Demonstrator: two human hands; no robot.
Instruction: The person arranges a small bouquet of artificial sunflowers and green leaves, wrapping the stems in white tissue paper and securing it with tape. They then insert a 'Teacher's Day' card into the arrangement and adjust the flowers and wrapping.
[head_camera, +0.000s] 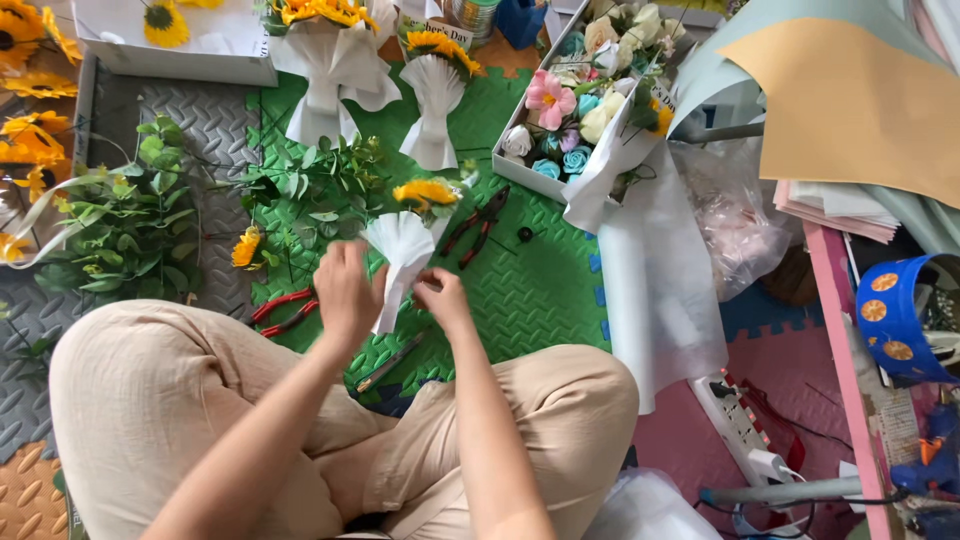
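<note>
Two hands: both closed on one wrap (400, 262), above the green mat's (540, 290) near edge.
Left hand (345, 290): gripping the wrap's left side, fingers curled.
Right hand (440, 296): pinching the wrap's narrow lower end.
Wrap: white, fanned at top, yellow flower (425, 192) poking out.
Pliers (283, 311): red handles, on mat's left edge, just beside left hand.
Cutters (478, 226): dark, mid-mat, right of flower.
Box (520, 170): at mat's far right corner, full of pastel blooms.
Leaves (125, 220): left, on grey mat.

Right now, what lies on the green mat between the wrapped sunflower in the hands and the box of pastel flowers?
In the head view, dark pliers lie there on the green mat.
</note>
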